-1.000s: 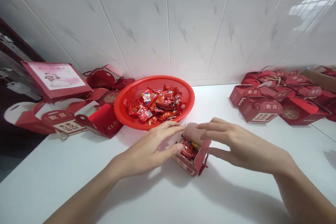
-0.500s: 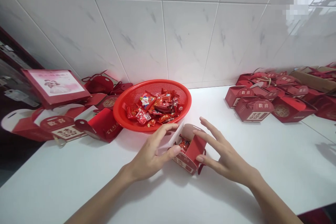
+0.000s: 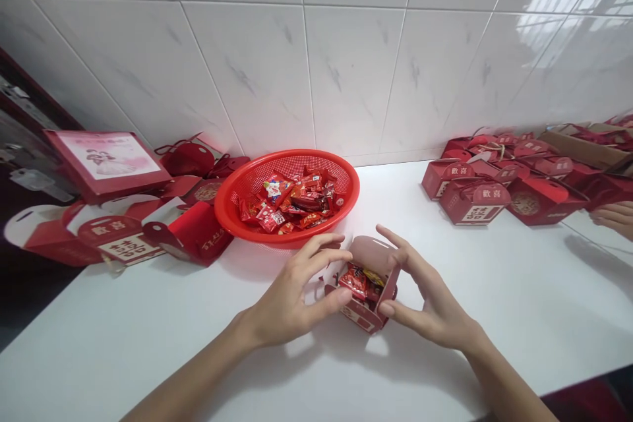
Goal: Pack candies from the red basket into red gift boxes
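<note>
A small red gift box [image 3: 363, 320] sits on the table in front of me with its top flaps raised. Wrapped candies [image 3: 356, 279], red with a yellow one, lie inside it. My left hand [image 3: 291, 293] is curved around the box's left side, thumb near the front panel and fingers over the left flap. My right hand [image 3: 432, 300] grips the right side, with its thumb at the front corner and its fingers on the upright flap. Just behind stands a red plastic basket [image 3: 230, 211] of wrapped candies.
Open red boxes [image 3: 119, 237] crowd the left end of the white table [image 3: 277, 382], beside a box with a pink picture lid [image 3: 106, 161]. Closed red boxes [image 3: 475, 201] stand at the right near a cardboard carton [image 3: 583, 145]. Another person's hand [image 3: 616, 217] reaches in at the right edge.
The right flap has swung outward to upright, showing more candies inside the box. Box and hands have shifted slightly right. Another person's hand has appeared at the right edge.
</note>
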`<action>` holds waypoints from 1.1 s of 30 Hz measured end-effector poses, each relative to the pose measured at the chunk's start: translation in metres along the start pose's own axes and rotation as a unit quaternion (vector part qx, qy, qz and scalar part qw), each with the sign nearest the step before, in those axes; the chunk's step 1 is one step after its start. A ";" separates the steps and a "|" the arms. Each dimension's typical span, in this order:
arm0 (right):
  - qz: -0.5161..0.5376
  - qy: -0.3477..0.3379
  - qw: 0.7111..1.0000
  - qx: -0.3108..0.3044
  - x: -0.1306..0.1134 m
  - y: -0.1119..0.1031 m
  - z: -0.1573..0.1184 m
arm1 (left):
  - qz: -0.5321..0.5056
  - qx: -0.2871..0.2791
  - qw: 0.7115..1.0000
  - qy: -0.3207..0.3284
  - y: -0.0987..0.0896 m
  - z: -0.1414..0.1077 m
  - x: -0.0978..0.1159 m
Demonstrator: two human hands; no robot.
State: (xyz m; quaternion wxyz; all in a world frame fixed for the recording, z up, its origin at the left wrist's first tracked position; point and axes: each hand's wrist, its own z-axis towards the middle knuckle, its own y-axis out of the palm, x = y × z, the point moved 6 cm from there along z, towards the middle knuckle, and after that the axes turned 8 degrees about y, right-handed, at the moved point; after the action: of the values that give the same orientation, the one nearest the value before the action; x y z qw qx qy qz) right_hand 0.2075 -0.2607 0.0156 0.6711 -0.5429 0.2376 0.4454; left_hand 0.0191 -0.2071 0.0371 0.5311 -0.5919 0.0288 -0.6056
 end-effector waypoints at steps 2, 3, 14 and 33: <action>0.069 0.006 0.998 -0.008 0.002 0.000 -0.004 | 0.005 -0.004 0.999 0.043 0.002 -0.003 0.006; 0.097 0.005 0.995 -0.013 0.002 0.000 -0.007 | 0.007 -0.009 0.998 0.063 0.004 -0.004 0.010; 0.159 -0.057 0.986 0.011 -0.013 0.007 -0.039 | 0.034 -0.176 0.983 0.044 0.016 -0.016 0.030; -0.040 -0.099 0.994 0.009 -0.028 -0.002 -0.040 | 0.092 -0.095 0.991 0.033 0.009 -0.017 0.039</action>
State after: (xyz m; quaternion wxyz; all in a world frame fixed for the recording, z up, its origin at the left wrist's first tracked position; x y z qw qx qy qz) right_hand 0.2018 -0.3081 0.0274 0.7131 -0.4995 0.1525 0.4678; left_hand 0.0224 -0.2474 0.0533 0.5244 -0.6146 0.1577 -0.5678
